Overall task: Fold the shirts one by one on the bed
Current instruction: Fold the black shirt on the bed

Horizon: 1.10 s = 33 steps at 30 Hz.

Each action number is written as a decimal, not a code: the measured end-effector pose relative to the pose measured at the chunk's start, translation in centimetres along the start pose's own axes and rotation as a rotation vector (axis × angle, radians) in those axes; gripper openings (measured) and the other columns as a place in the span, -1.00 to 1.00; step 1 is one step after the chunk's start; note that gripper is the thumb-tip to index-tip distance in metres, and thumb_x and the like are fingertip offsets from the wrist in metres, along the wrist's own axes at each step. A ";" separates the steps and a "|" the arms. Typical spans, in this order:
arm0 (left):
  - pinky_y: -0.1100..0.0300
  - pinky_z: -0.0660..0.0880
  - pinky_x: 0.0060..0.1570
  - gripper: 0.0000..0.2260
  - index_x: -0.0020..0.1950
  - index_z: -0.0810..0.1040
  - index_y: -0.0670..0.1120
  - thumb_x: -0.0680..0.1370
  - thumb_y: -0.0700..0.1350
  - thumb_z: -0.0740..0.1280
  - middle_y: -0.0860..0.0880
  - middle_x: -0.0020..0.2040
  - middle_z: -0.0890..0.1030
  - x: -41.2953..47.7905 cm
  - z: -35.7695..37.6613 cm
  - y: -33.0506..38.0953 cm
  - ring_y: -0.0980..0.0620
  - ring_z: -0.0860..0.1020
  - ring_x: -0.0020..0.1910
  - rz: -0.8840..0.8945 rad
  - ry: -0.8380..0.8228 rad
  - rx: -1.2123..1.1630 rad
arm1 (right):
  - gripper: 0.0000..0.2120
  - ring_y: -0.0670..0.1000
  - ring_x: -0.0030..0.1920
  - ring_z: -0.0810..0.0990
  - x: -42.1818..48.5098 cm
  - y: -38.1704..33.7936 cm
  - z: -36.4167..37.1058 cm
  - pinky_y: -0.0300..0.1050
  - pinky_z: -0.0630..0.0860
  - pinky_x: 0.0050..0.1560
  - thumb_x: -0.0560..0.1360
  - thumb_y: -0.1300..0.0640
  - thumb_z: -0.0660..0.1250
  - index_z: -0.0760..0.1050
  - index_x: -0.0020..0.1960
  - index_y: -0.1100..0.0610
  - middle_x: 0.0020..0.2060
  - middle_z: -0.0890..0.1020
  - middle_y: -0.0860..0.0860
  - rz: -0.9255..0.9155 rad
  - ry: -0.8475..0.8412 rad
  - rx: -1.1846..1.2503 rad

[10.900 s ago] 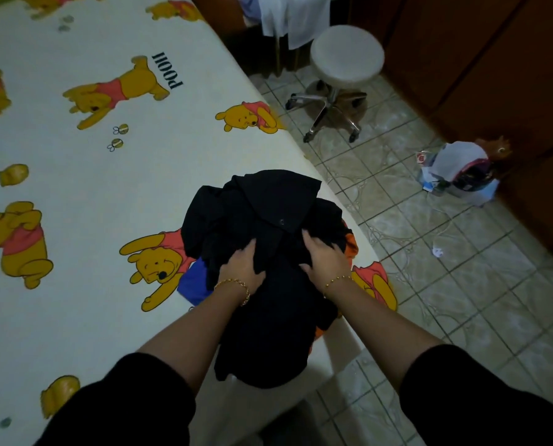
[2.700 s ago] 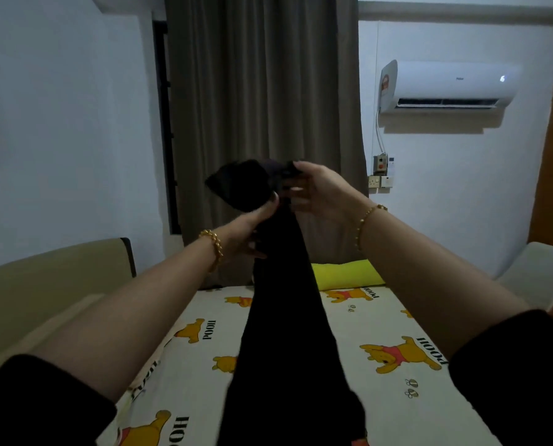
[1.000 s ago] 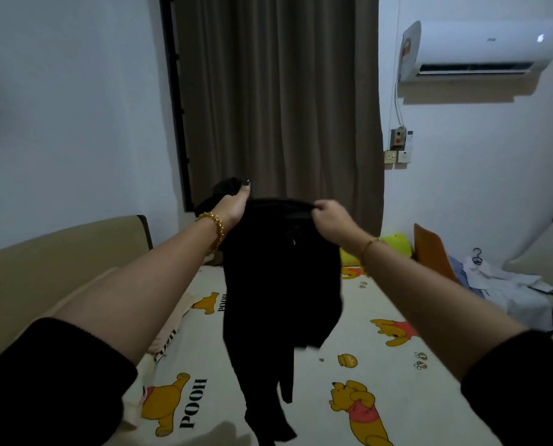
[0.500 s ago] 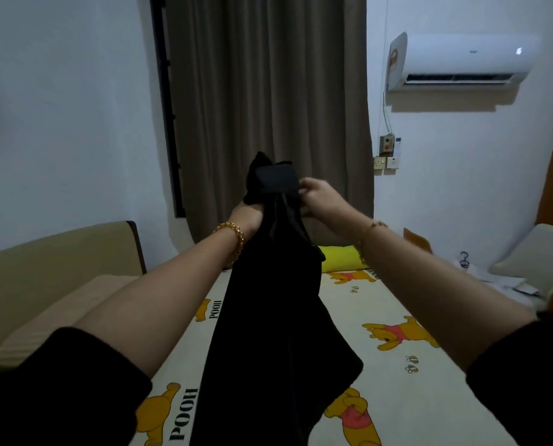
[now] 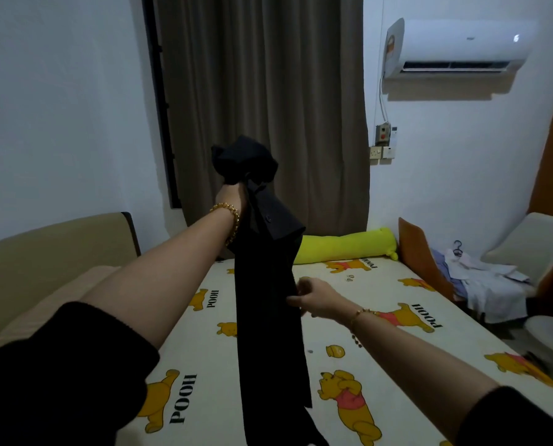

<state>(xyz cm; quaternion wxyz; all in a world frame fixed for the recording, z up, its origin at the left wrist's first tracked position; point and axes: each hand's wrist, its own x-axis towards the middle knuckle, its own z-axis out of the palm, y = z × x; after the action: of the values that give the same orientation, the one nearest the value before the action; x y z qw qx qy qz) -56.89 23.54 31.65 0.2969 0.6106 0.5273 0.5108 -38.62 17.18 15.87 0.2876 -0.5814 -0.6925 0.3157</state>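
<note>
Black shirt hung limp, soft, light, centre frame | left hand clenched its bunched top | right hand pinched a side edge | I judged shoulders the best hold.

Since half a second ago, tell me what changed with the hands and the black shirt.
The right hand let go of the top of the black shirt and moved down to pinch its side edge. The left hand still grips the bunched top, held high; the shirt still hangs over the bed.
</note>
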 end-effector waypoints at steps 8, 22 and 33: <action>-0.01 0.30 0.34 -0.62 0.39 0.31 -0.35 0.67 -0.16 -0.02 -0.33 0.37 0.37 -0.4 -2.9 -2.1 -0.27 0.35 0.35 -0.063 0.032 0.257 | -0.81 -0.02 -0.26 0.46 2.1 -1.1 -2.9 -0.15 0.34 -0.31 0.61 0.20 0.08 0.46 0.07 0.20 -0.26 0.50 0.03 0.078 0.405 0.326; -0.06 0.41 0.20 -0.67 0.33 0.40 -0.08 0.56 -0.21 0.25 -0.07 0.25 0.52 -3.4 -4.3 -6.3 -0.01 0.48 0.22 -0.304 -0.708 0.758 | -0.81 -0.14 -0.11 0.56 1.1 -12.2 -11.0 -0.31 0.48 -0.06 0.56 0.12 0.29 0.62 0.11 0.12 -0.06 0.63 -0.02 -0.325 0.269 -0.250; 0.24 0.48 -0.16 -0.83 0.12 0.47 -0.21 0.54 -0.26 0.31 -0.08 -0.13 0.53 -5.6 2.0 -4.5 0.04 0.52 -0.20 0.018 -0.552 -0.003 | -0.85 -0.17 -0.10 0.58 1.2 -14.4 -10.4 -0.37 0.48 -0.09 0.52 0.13 0.35 0.65 0.04 0.05 -0.10 0.63 -0.09 -0.416 0.303 -0.331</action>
<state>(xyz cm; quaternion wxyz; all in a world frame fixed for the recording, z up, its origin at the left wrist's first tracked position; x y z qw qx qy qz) -56.08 19.78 25.25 0.4256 0.7308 0.4205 0.3285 -39.87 17.61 33.61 0.3472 -0.5066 -0.7880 0.0427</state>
